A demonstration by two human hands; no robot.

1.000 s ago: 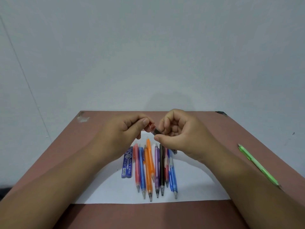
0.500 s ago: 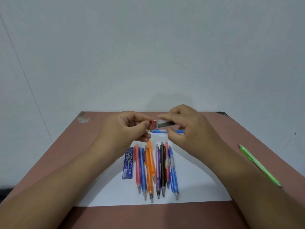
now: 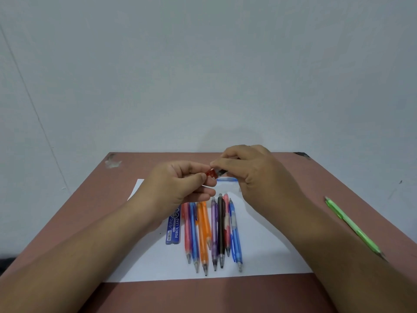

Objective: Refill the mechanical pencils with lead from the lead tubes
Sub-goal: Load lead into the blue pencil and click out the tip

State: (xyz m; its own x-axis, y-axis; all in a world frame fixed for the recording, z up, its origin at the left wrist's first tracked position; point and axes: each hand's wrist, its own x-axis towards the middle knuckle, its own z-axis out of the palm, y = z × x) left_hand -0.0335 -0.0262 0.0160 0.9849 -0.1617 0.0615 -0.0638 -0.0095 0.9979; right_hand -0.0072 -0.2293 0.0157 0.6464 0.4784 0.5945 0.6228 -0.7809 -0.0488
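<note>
Step in hand: we hold a lead tube (image 3: pixel 220 172) above the desk (image 3: pixel 316 188), right hand (image 3: pixel 252 170) gripping its body, left hand (image 3: pixel 180 181) pinching its red cap (image 3: pixel 211 173). Next, by our judgement: uncap gently.

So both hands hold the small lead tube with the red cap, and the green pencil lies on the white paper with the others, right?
Not quite. In the head view the green pencil lies on the bare table, right of the paper. Both hands do hold the lead tube.

A red-capped clear lead tube (image 3: pixel 216 173) sits level above a fanned row of coloured mechanical pencils (image 3: pixel 212 231).
</note>
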